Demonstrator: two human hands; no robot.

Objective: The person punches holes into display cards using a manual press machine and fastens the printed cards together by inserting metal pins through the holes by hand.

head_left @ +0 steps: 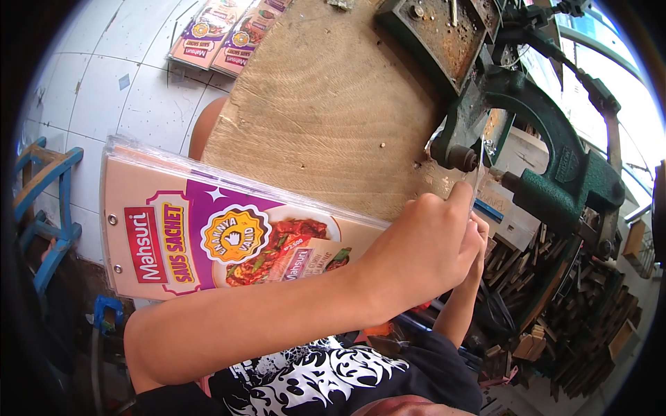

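At the counter's (326, 97) right edge, the left hand (433, 243) pinches a thin sheet (477, 182), seen edge-on, at the green press (567, 163); the right hand (480, 239) is mostly hidden, its grip unclear. Printed signs (163, 246) lie stacked along the near edge.

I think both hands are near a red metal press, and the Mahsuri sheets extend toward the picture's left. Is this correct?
The colour is wrong: in the head view, the metal press is green, not red. The hands and Mahsuri sheets are as stated.
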